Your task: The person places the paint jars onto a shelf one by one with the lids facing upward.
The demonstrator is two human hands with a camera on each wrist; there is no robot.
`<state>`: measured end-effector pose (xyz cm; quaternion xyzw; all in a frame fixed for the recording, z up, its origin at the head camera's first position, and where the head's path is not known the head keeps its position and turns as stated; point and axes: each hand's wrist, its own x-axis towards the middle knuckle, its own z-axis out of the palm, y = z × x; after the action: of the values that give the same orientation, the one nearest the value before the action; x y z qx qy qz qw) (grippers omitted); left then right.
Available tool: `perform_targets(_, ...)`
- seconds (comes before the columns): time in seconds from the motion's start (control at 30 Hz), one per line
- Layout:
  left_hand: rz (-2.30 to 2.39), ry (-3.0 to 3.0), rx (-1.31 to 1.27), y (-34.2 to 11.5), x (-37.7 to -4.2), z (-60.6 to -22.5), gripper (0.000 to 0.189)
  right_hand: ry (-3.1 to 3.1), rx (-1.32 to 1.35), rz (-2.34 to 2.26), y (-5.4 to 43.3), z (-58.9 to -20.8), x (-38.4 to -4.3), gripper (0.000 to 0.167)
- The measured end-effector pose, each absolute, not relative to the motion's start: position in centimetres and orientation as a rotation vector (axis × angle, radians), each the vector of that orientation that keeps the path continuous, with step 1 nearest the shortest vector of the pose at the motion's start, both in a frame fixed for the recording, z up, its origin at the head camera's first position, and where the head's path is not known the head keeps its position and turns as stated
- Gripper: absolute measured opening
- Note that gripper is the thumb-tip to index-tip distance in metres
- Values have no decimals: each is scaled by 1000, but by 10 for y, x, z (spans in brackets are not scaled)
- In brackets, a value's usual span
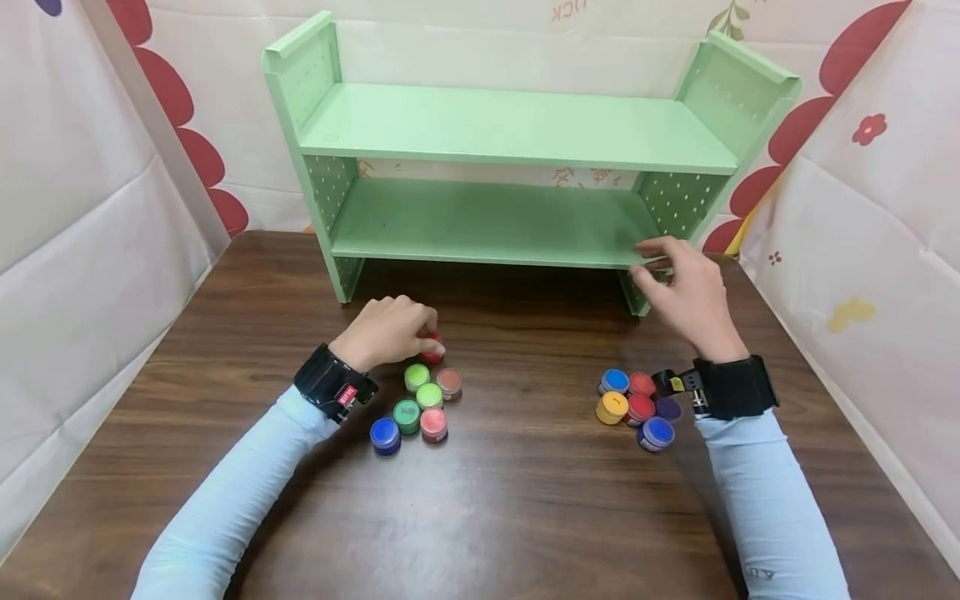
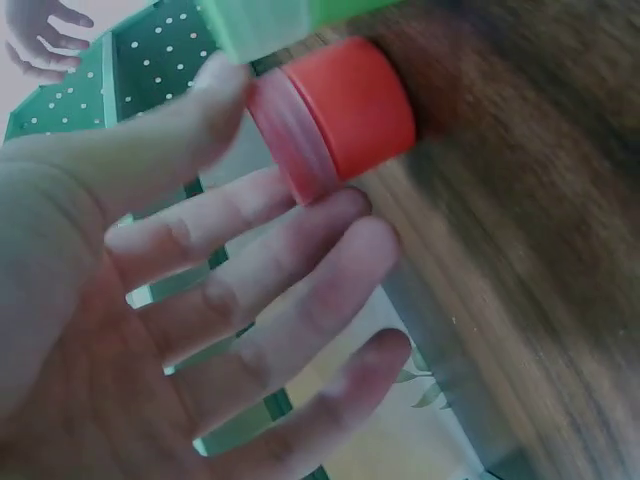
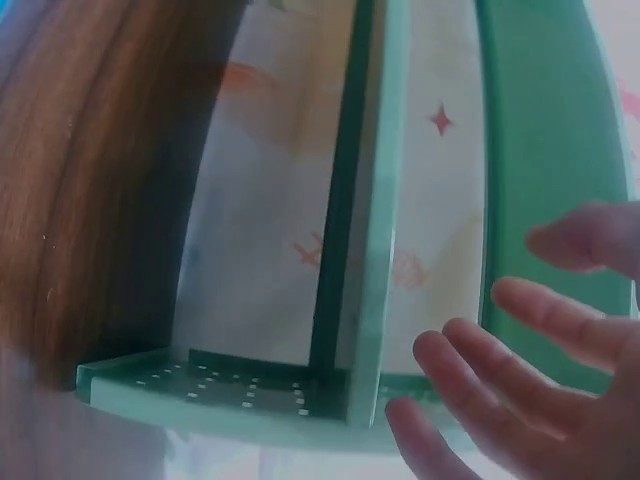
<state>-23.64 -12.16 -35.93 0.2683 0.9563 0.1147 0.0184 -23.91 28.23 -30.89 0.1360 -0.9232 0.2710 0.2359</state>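
1. A small, round, red plastic jar [image 1: 431, 358] is being held at 12 o'clock of the left cluster of multicoloured round jars [image 1: 430, 396].
2. The left hand [image 1: 392, 330] is pinching it between thumb and forefinger, probably because neighbours are crowding it.
3. The right hand [image 1: 688, 290] is hovering, fingers loosely spread, gripping nothing, near 4 o'clock on the pale-green two-tier shelf [image 1: 495, 218].

I see the right hand [image 3: 545, 390] at lower right, fingers spread, slightly bent, in front of the green shelf [image 3: 555, 120]. White-dotted end panel [image 3: 225, 388] low on my feed; brown wood bench [image 3: 80, 190] at left; white sheet [image 3: 250, 240] with reddish prints beyond the shelf.
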Motion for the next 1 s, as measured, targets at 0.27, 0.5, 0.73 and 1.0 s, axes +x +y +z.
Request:
perform_targets(0.27,365,2924,943,-119,-233,-360,23,-2560,106,892,310,-310,-245,36)
perform_targets(0.5,426,2896,975,-121,-235,-360,37,-2616,-30,919,315,-317,-250,40)
perform_targets(0.73,311,2980,865,-119,-237,-359,42,-2754,-151,963,321,-310,-251,70)
perform_targets(1.0,331,2993,810,-121,-239,-367,36,-2875,-67,1020,325,-295,-260,79)
